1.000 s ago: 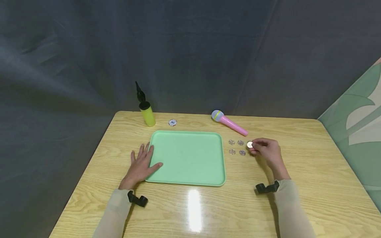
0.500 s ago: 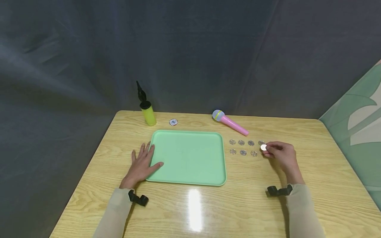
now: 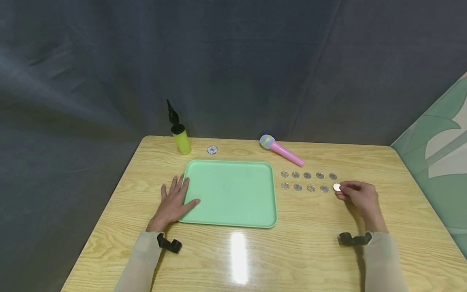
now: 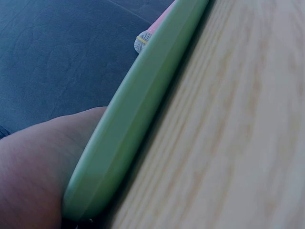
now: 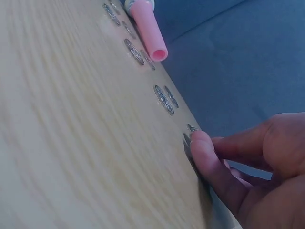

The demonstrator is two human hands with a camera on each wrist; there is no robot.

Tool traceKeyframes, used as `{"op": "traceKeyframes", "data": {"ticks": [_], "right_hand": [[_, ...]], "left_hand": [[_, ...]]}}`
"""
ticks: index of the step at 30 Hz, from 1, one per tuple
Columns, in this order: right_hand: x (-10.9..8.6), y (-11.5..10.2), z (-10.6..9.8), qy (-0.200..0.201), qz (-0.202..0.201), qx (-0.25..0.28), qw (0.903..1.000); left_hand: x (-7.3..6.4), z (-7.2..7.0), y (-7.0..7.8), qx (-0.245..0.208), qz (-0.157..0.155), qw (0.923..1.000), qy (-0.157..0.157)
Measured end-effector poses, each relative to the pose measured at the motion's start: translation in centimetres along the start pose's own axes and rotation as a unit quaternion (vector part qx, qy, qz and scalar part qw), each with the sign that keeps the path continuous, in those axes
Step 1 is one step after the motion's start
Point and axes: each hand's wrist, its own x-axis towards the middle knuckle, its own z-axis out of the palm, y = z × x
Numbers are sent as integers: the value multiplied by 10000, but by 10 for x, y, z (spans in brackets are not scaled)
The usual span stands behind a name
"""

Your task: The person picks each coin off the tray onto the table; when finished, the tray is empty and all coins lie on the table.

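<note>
My right hand (image 3: 361, 198) pinches a silver coin (image 3: 337, 187) between thumb and fingers, low over the table at the right end of the front row. Two rows of several silver coins (image 3: 311, 188) lie flat to its left, and the back row ends with a coin (image 3: 333, 176) just beyond the fingers. In the right wrist view, the thumb (image 5: 205, 155) and fingertips meet close to the wood. My left hand (image 3: 171, 207) rests with spread fingers on the left edge of a mint green tray (image 3: 230, 194), its thumb reaching over the rim.
Behind the coins lies a pink toy microphone (image 3: 286, 154). A yellow hand pump (image 3: 181, 140) with a black nozzle stands at the back left, beside a white poker chip (image 3: 212, 150). A dark curtain (image 3: 233, 73) hangs along the table's back edge.
My right hand has moved right in steps, and both coin rows have grown longer in its wake. It now pinches a coin farther right. The left hand and tray have stayed still.
</note>
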Motion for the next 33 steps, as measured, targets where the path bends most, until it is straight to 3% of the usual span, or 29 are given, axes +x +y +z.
{"op": "traceKeyframes", "data": {"ticks": [15, 33], "right_hand": [[-3, -3, 3, 325, 147, -1227, 9918], [-3, -3, 3, 387, 253, -1182, 9919]], "left_hand": [[0, 2, 0, -5, -2, 10000, -4], [0, 1, 0, -8, -15, 10000, -32]]}}
